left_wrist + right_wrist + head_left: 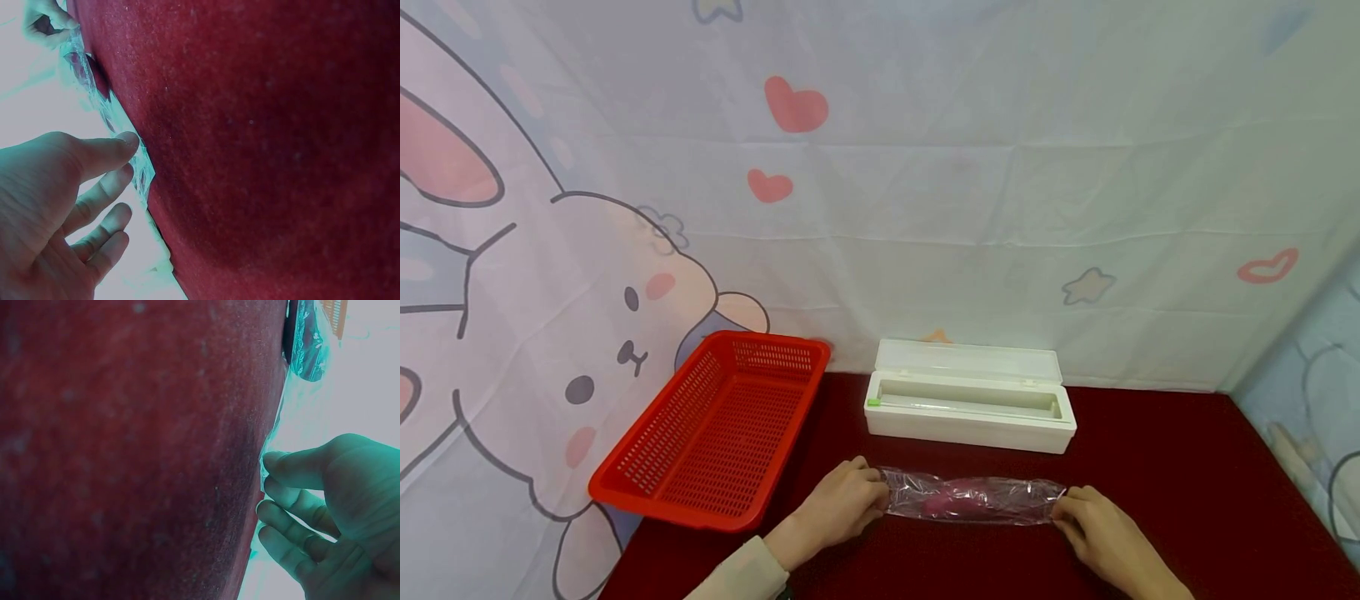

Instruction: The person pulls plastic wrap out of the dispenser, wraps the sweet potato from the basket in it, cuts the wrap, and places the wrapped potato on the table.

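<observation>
A long piece of clear plastic wrap [1022, 500] is stretched between both hands in the head view. Inside its middle lies a pink, rounded object [955, 498], its kind blurred by the shiny film. My left hand [844, 504] pinches the wrap's left end between thumb and fingers. At the opposite end, my right hand [1097, 529] pinches a gathered corner of the film. The left wrist view shows the thumb [109, 153] against the wrap, the other fingers loosely bent. In the right wrist view, thumb and forefinger [300, 497] meet at the film's edge.
Behind the hands stands a white plastic wrap dispenser [970, 429], its lid [967, 360] raised and a green slider [874, 402] at its left. A red perforated basket [700, 518] sits to the left on the dark red tablecloth [1180, 467]. A printed curtain [925, 192] hangs behind.
</observation>
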The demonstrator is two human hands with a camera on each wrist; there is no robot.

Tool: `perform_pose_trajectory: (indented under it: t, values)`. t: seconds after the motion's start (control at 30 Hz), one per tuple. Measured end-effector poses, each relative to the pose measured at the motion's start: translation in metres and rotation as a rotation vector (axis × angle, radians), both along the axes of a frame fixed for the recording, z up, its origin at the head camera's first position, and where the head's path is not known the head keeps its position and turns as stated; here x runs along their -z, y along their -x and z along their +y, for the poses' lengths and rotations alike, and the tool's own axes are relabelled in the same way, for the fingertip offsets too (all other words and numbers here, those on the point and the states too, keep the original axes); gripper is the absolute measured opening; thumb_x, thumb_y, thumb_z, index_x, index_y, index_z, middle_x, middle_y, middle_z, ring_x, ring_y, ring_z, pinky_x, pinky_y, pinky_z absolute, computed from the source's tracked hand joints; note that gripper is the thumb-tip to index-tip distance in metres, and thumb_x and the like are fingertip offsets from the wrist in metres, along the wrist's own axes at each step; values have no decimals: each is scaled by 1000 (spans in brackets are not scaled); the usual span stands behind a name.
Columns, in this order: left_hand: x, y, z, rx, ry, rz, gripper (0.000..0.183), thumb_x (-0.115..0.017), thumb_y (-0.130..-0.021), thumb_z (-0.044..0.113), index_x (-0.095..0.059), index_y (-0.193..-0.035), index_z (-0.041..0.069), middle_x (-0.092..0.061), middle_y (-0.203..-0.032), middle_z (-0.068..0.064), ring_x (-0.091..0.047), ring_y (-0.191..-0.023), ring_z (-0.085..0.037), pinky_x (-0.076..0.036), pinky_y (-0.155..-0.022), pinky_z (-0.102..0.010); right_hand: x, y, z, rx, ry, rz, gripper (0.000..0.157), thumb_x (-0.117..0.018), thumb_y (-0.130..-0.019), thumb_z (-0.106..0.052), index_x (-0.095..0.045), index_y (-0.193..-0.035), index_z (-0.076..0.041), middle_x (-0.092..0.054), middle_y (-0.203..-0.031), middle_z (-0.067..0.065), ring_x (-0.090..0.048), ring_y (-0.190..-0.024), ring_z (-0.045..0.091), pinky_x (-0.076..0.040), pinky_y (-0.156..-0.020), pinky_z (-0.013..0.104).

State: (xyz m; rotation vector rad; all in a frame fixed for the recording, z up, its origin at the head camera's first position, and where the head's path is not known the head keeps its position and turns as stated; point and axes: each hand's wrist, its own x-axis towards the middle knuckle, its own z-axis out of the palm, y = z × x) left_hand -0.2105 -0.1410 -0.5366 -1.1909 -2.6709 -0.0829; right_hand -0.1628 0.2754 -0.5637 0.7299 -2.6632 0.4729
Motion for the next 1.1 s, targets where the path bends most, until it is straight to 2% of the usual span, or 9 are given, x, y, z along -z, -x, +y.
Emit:
perform_pose_trajectory:
  t: [0.23, 0.37, 0.57, 0.9, 1.1]
  values:
    - [-3, -1, -1, -13, -5, -36, 18, -91, -83, 24, -73, -79, 25, -71, -86, 11, -56, -83, -10, -45, -73, -23, -4, -2, -1, 48, -12, -77, 25, -90, -82, -7, -74, -84, -25, -59, -84, -21, -54, -81, -2, -54, -71, 26]
    - [-5, -2, -2, -14, -1, -36, 18, -91, -83, 26, -73, -80, 25, -71, -87, 11, -55, -82, -9, -45, -73, -23, -6, -4, 0, 72, -12, -71, 24, -91, -81, -9, -74, -86, -26, -60, -86, -21, -56, -84, -1, -56, -73, 27]
    - [-7, -4, -3, -2, -10, -18, 19, -91, -82, 27, -73, -81, 25, -72, -88, 11, -55, -83, -9, -46, -73, -23, -15, -7, -1, 118, -20, -102, 21, -91, -82, -14, -75, -88, -27, -62, -89, -20, -59, -87, 0, -57, -76, 29]
    - [-14, -8, -2, -13, 8, 5, 18, -89, -86, 32, -74, -88, 23, -74, -95, 9, -59, -88, -11, -49, -77, -25, -28, -9, -5, 174, -39, -227, 18, -89, -86, -19, -75, -90, -30, -63, -93, -17, -59, -91, 4, -60, -82, 34]
    - [-16, -9, 1, -21, 10, 34, 19, -86, -90, 35, -76, -98, 22, -75, -102, 7, -62, -95, -12, -52, -80, -26, -32, -10, -8, 185, -42, -209, 19, -90, -86, -21, -74, -95, -29, -63, -97, -16, -58, -91, 4, -60, -83, 35]
